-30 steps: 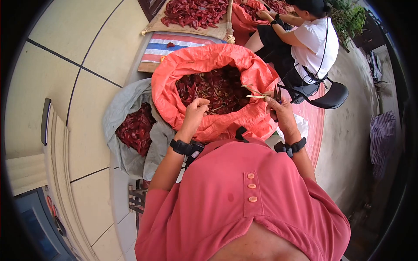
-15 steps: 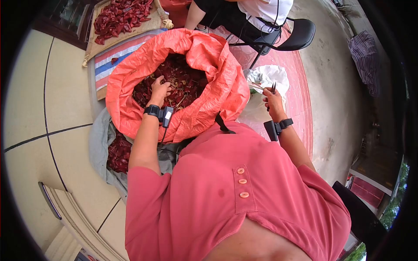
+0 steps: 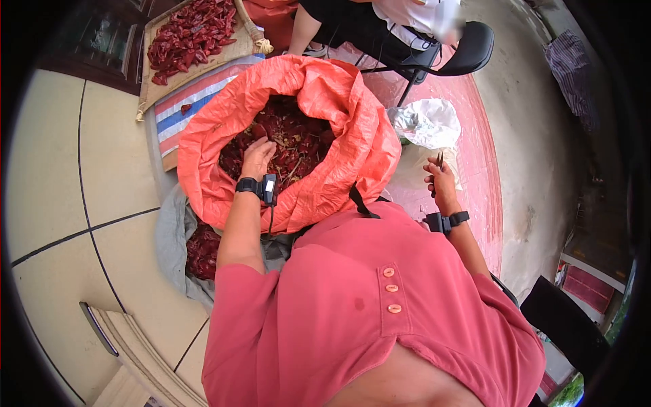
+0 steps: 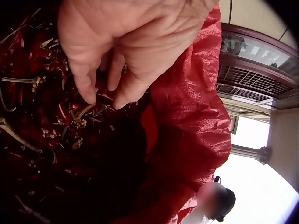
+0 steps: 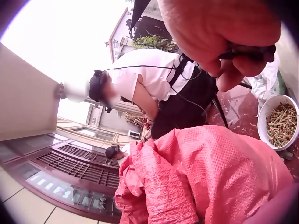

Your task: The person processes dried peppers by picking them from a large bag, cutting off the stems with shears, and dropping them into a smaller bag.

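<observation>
My left hand (image 3: 258,159) reaches into the red woven bag (image 3: 363,139), over dried red chillies (image 3: 288,122) mixed with stems. In the left wrist view the left hand (image 4: 135,44) points its bent fingers down at a short stem piece (image 4: 85,111), with a gap between thumb and fingertips and nothing visibly held. Outside the bag, on the right, my right hand (image 3: 443,188) grips dark scissors (image 3: 439,161), blades pointing away. The right wrist view shows the right hand (image 5: 219,37) curled round the scissors' handle (image 5: 250,54).
A grey sack (image 3: 173,247) of chillies stands left of the red bag. Beyond are a tray of chillies (image 3: 190,41) and a seated person (image 5: 149,70). A white bucket (image 5: 261,123) of cut stems stands on the right, near a white plastic bag (image 3: 434,122).
My left hand has gone from the bag's near side down into it. My right hand has moved away from the bag; the pale stem it held is no longer visible there. The head view has shifted.
</observation>
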`<control>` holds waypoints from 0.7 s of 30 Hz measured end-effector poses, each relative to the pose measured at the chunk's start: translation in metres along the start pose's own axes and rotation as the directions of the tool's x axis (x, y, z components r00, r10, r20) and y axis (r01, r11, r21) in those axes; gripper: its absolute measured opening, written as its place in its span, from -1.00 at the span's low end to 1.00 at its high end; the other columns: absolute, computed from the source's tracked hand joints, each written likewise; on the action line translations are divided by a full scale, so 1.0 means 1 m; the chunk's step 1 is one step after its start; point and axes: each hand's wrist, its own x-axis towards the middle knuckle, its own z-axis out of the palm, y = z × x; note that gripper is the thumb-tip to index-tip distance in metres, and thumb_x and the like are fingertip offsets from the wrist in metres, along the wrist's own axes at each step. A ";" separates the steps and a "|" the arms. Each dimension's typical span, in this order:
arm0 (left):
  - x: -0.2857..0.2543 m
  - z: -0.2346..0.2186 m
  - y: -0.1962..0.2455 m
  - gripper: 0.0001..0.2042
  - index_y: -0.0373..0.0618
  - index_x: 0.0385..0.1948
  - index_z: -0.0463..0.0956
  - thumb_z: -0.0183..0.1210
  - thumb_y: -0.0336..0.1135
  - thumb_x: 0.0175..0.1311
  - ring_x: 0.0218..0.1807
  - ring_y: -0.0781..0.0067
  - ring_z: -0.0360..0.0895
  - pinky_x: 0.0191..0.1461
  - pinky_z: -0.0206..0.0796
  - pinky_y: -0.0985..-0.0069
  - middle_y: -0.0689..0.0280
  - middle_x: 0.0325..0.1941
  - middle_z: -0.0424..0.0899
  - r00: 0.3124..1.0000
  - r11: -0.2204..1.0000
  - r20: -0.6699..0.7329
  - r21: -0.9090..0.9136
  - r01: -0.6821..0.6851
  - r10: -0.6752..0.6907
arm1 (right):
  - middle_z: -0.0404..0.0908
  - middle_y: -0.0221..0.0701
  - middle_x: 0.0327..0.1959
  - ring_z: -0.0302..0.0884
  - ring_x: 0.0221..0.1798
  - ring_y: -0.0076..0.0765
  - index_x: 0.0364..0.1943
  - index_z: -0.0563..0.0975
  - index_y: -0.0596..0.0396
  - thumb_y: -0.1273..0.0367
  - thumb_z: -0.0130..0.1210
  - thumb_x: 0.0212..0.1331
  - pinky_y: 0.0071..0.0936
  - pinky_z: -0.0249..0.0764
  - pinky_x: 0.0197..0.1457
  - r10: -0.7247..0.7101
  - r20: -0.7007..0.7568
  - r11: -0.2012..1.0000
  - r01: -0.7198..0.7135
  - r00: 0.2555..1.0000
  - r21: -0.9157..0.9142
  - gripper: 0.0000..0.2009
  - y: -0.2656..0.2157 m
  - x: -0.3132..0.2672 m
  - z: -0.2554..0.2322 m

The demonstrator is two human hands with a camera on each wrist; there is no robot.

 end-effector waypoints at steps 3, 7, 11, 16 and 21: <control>-0.001 -0.001 -0.010 -0.65 -0.34 -0.06 0.36 0.23 -0.60 0.11 -0.07 0.28 0.57 0.15 0.46 0.40 0.15 -0.12 0.54 0.999 0.999 -0.040 -0.021 -0.029 0.028 | 0.56 -0.43 -0.29 0.39 -0.58 -0.68 0.05 0.44 0.09 0.37 -0.01 0.30 -0.75 0.20 -0.66 -0.132 0.039 0.990 0.133 0.990 -0.036 -0.73 -0.026 -0.007 0.013; -0.013 0.017 -0.014 -0.46 -0.26 0.07 0.12 0.25 -0.58 0.10 -0.04 0.23 0.53 0.19 0.42 0.35 0.08 0.00 0.43 0.993 0.997 -0.091 -0.025 -0.072 0.070 | 0.58 -0.47 -0.34 0.37 -0.60 -0.70 -0.01 0.47 0.09 0.36 -0.02 0.31 -0.74 0.15 -0.66 -0.288 0.154 0.951 0.301 0.945 -0.068 -0.77 -0.073 -0.028 0.045; -0.010 0.026 -0.009 -0.28 -0.16 0.33 -0.03 0.25 -0.40 0.20 0.07 0.14 0.46 0.19 0.39 0.29 0.04 0.22 0.29 0.991 0.998 -0.128 -0.058 0.025 -0.033 | 0.57 -0.50 -0.37 0.34 -0.62 -0.72 -0.03 0.48 0.08 0.37 -0.02 0.32 -0.74 0.14 -0.61 -0.366 0.353 0.912 0.408 0.861 -0.050 -0.80 -0.099 -0.052 0.078; 0.010 0.022 -0.007 -0.59 -0.12 0.10 0.36 0.23 -0.24 0.26 -0.21 0.35 0.52 -0.26 0.44 0.49 0.20 -0.02 0.44 0.972 0.988 -0.193 0.043 0.146 -0.135 | 0.55 -0.43 -0.39 0.37 -0.56 -0.66 -0.06 0.48 0.17 0.42 -0.02 0.34 -0.69 0.29 -0.53 -0.361 0.584 0.884 0.466 0.727 -0.033 -0.83 -0.110 -0.071 0.115; 0.035 0.015 -0.021 -0.83 -0.16 -0.25 0.49 0.25 -0.35 0.20 -0.47 0.41 0.54 -0.59 0.24 0.59 0.26 -0.38 0.60 0.951 0.956 -0.197 -0.217 0.195 -0.239 | 0.56 -0.49 -0.41 0.35 -0.61 -0.68 -0.05 0.48 0.12 0.38 -0.02 0.35 -0.69 0.19 -0.57 -0.332 0.678 0.875 0.483 0.656 -0.039 -0.81 -0.103 -0.078 0.124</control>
